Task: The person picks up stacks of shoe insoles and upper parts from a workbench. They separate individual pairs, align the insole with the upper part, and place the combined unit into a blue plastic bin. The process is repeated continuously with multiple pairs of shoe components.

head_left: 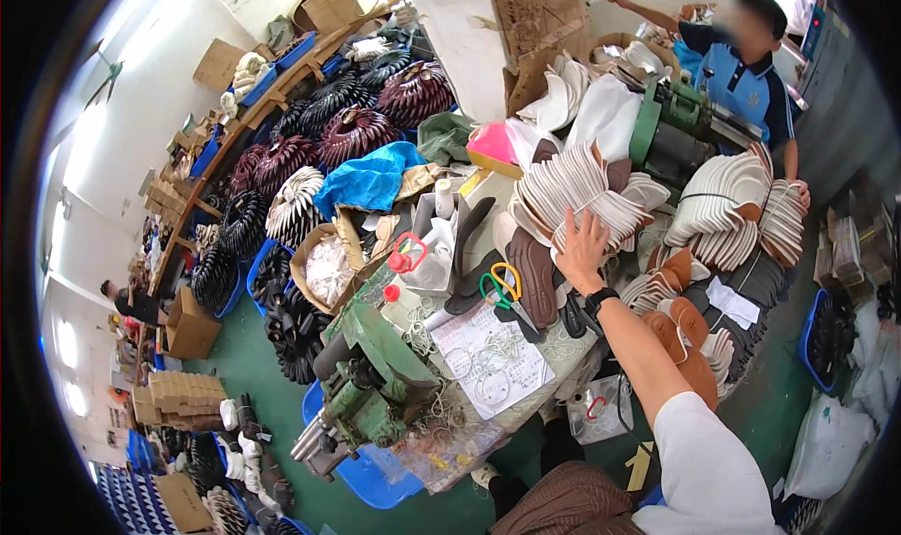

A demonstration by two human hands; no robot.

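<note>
My right hand (584, 252), with a dark watch (599, 300) on its wrist, reaches out over the worktable. Its fingers are spread and rest against the side of a bundle of white shoe insoles (554, 197), stacked and fanned. Brown insoles (533, 270) lie just left of my hand. Scissors (507, 286) with green and yellow handles sit beside them, near a written sheet of paper (493, 361) with loose pale string on it. My left hand does not show.
A green machine (375, 385) stands at the table's near left corner, and another green machine (662, 122) at the far right. More tied insole bundles (718, 202) lie to the right. A co-worker (746, 80) stands beyond them. Blue bins (361, 479) are on the floor.
</note>
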